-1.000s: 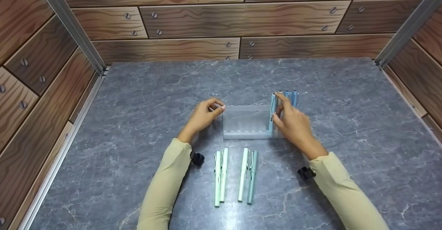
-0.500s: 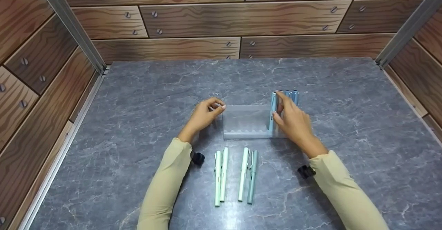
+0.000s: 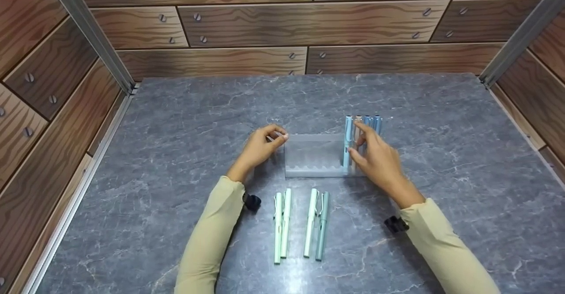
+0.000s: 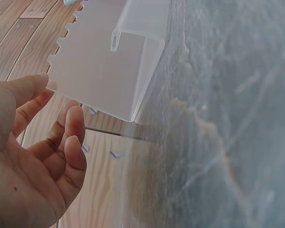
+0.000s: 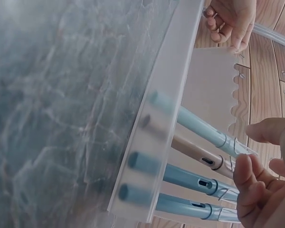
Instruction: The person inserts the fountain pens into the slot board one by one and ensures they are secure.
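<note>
A frosted clear pen stand [image 3: 313,155] with a notched top edge stands mid-table. My left hand [image 3: 260,146] pinches its upper left corner between thumb and index finger; the other fingers curl loosely in the left wrist view. Toward the stand's right end, a light blue pen [image 3: 348,137] leans upright in a slot. Beside it my right hand [image 3: 375,155] has thumb and fingers spread around the cap, apparently without gripping. A beige pen [image 5: 194,147] and two darker blue pens, one teal-blue [image 5: 187,179] and one outermost blue [image 5: 180,206], stand in the slots alongside, partly hidden by that hand in the head view.
Near the front lie two pale green pens [image 3: 278,228] side by side. Right of them are another pale green pen [image 3: 310,223] and a dark green pen [image 3: 322,225]. Wood-patterned walls [image 3: 247,24] enclose the grey marbled table [image 3: 198,104].
The light blue pen has settled slightly left into line with the other standing pens. My right hand's fingers have loosened from it and shifted a little right. The left hand keeps its place.
</note>
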A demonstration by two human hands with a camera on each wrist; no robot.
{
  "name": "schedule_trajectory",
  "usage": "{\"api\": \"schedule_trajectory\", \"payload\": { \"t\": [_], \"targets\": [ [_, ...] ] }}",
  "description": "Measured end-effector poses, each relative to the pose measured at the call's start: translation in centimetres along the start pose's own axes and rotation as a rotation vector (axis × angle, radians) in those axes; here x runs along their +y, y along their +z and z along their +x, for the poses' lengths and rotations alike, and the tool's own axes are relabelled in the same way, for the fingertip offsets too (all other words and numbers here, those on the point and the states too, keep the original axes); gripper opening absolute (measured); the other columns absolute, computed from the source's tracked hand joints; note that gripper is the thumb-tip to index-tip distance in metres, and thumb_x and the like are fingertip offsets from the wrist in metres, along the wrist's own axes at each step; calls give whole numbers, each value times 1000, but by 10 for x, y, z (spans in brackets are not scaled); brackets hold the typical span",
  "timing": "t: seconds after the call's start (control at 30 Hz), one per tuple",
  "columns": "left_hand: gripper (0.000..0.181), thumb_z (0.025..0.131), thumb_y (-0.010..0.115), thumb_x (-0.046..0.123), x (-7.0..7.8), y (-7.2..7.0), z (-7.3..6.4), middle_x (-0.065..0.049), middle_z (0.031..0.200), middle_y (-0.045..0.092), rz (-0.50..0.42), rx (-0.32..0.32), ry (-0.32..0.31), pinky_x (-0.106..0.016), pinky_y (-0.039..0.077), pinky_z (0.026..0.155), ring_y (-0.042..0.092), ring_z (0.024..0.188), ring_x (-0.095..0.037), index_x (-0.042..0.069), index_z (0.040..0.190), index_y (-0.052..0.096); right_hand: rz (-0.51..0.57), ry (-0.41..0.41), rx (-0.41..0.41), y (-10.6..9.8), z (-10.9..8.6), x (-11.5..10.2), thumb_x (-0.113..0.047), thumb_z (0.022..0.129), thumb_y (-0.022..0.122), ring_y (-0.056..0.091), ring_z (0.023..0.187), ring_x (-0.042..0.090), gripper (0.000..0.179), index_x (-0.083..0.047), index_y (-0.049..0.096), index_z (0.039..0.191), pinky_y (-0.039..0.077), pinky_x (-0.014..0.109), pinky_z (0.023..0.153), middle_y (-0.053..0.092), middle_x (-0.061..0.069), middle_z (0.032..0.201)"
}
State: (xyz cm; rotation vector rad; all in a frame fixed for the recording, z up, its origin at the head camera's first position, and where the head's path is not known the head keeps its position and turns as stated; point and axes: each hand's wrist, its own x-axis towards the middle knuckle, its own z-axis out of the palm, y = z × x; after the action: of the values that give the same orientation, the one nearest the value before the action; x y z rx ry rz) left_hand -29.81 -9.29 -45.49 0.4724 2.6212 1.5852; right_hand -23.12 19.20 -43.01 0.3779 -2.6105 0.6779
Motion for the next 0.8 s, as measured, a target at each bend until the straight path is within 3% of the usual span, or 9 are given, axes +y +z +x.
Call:
{"api": "schedule_trajectory", "payload": {
  "t": [0.37,0.63,0.8],
  "targets": [
    [28,95,61,30,-1,-2,-1,-5,88,63,-17,-37,-27,-24,44,54,63,73,-29,8,112,67,34,-20,-61,-3,-16,-12,-23,83,76,50,60,9,61,-7,47,134,39,23,50,61,3,90],
    [23,94,63,29,-1,-1,-1,-4,85,62,-2,-18,-23,-24,45,54,58,65,-12,13,109,69,57,-3,-133,-6,-26,-21,-29,83,76,55,65,11,62,-7,49,134,43,24,55,61,3,90],
    [20,94,63,28,0,-1,-1,-4,85,63,4,-15,-15,-23,45,53,56,64,-10,14,107,69,150,43,-225,-6,-32,-26,-27,84,76,53,64,7,61,-6,48,134,43,23,55,60,2,92]
  ]
}}
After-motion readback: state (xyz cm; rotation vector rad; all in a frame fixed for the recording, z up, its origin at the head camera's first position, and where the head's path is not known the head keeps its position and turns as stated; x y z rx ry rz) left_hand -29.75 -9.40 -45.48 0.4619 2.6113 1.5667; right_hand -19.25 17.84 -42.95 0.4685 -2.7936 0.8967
